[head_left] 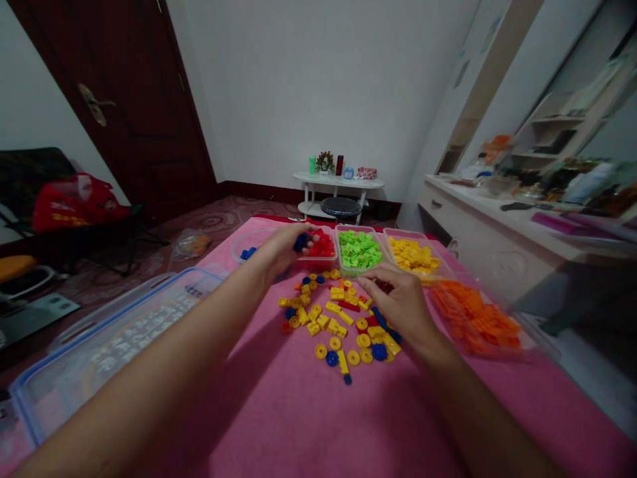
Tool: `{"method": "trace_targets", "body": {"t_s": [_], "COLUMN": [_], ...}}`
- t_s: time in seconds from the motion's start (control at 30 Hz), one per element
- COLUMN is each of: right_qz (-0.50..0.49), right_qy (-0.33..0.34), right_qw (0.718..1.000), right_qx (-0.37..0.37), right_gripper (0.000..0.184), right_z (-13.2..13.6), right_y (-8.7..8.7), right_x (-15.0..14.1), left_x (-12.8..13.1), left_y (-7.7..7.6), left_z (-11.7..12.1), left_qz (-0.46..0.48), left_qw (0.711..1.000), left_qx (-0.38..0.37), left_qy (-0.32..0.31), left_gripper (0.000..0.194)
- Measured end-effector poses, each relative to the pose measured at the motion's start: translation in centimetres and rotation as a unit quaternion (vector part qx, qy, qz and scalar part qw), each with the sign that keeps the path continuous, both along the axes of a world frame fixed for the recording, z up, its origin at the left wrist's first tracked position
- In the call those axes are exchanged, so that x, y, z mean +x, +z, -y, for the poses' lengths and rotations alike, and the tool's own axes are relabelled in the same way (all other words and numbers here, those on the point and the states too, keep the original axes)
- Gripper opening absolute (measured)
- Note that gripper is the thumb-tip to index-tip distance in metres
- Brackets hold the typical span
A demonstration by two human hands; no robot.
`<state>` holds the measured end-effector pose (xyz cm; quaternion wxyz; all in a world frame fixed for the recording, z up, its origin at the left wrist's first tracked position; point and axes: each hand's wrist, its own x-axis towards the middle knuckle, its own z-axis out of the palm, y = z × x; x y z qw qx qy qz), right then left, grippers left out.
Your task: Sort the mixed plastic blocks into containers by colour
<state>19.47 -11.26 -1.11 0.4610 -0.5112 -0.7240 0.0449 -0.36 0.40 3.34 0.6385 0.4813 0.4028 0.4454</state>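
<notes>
My left hand point(286, 247) is over the left edge of the box of red bricks point(322, 244), its fingers curled round dark blue toy pieces point(301, 241). To its left, blue pieces point(247, 253) lie in a clear round-edged container. My right hand point(401, 299) is low over the right of the loose pile, thumb and fingers pinched together at the near edge of the box of green bricks point(359, 249). What it holds, if anything, is hidden. Mixed yellow bricks point(337, 293), yellow rings point(353, 358) and blue wheels point(379, 352) lie scattered between and below the hands.
A box of yellow bricks point(414, 255) and a box of orange bricks point(478, 318) stand on the right of the pink cloth point(279, 411). A large clear lid with a blue rim point(124, 338) lies at left. Beyond are a white side table point(338, 179) and a round stool point(341, 206).
</notes>
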Motion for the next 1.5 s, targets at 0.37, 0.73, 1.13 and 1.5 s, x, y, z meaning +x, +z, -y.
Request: {"method": "trace_targets", "body": {"t_s": [0.37,0.73,1.13,1.5], "right_qz": [0.005,0.024,0.029,0.071], "right_qy": [-0.016,-0.029,-0.039,-0.059], "right_qw": [1.0,0.999,0.999,0.993], "right_qx": [-0.012,-0.016,-0.009,-0.074], "right_gripper": [0.017,0.016,0.014,0.014], "right_z": [0.0,-0.1,-0.3,-0.9], "right_y": [0.0,-0.1,-0.2,-1.1], "right_x": [0.3,0.8,1.2,2.2], "left_x": [-4.3,1.0,2.8,4.1], "left_y": [0.3,-6.9,-6.3,-7.9], "left_z": [-3.7,1.3,0.1,1.0], "left_qz": [-0.577,-0.691,-0.651,-0.676], "left_qw": [0.745,0.655,0.66,0.646], "left_qx": [0.323,0.304,0.373,0.348], "left_qy": [0.088,-0.043,-0.043,-0.07], "left_gripper": [0.028,0.028,0.025,0.021]}}
